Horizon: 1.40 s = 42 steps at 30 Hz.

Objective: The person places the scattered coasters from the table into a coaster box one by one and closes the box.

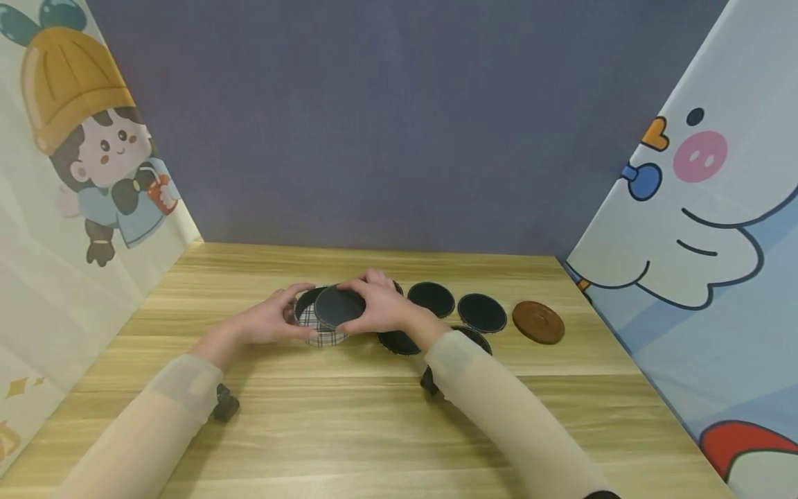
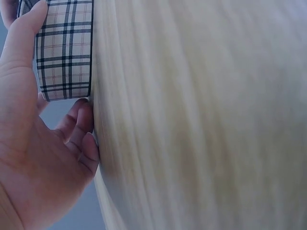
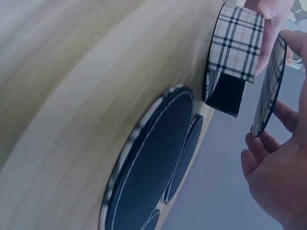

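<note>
My left hand (image 1: 271, 321) grips a round, plaid-sided coaster holder (image 1: 325, 337) standing on the table. In the left wrist view the thumb lies on the plaid wall (image 2: 64, 52). Its dark inside (image 3: 228, 93) shows through a cut-out in the right wrist view. My right hand (image 1: 385, 310) pinches a round coaster (image 1: 339, 307) by its edge, black on one face and plaid (image 3: 269, 88) on the other. That coaster is tilted beside the holder, with a gap between them in the right wrist view. Several black stitched coasters (image 1: 431, 299) lie right of the holder, some partly hidden by my right arm.
A brown round disc (image 1: 539, 322) lies at the right end of the coasters. The wood-grain table (image 1: 337, 430) meets a grey-purple panel (image 1: 386, 138) at the back. Cartoon-printed panels (image 1: 698, 229) flank both sides.
</note>
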{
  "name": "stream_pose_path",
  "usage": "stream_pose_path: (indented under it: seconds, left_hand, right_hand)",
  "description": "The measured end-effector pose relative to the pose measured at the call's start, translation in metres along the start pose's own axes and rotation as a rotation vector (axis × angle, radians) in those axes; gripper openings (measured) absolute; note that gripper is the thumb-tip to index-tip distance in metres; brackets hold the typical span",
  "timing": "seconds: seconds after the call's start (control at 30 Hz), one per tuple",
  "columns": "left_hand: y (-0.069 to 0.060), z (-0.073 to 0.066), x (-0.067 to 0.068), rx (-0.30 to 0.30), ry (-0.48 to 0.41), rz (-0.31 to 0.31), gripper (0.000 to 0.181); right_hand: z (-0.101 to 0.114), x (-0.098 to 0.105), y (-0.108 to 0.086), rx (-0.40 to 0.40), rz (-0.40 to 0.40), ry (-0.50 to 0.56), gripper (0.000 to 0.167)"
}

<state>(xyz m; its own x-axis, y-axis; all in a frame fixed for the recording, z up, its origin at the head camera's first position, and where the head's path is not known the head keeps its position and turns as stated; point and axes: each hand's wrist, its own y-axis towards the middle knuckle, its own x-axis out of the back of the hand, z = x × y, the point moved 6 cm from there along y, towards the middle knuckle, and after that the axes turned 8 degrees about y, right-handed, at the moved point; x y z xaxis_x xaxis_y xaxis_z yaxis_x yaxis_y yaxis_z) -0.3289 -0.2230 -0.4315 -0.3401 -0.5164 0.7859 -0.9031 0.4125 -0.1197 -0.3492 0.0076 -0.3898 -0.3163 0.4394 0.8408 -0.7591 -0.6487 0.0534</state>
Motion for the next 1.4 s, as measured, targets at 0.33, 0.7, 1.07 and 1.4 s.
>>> stream_pose_path:
  seconds: [0.33, 0.7, 1.07, 1.4]
  left_hand:
    - [0.000, -0.003, -0.002, -0.017, -0.066, 0.037, 0.105]
    - [0.002, -0.001, -0.004, -0.029, -0.049, 0.033, 0.105]
    - [0.002, -0.001, -0.004, -0.024, -0.100, 0.048, 0.107]
    - [0.002, 0.001, -0.004, -0.024, -0.117, 0.049, 0.109]
  right_hand:
    - [0.007, -0.011, 0.018, -0.043, 0.016, 0.018, 0.084]
    - [0.004, -0.022, 0.026, -0.031, 0.044, -0.002, 0.081]
    - [0.002, -0.024, 0.029, -0.027, 0.051, -0.001, 0.081]
    - [0.003, -0.025, 0.030, -0.017, 0.043, -0.006, 0.083]
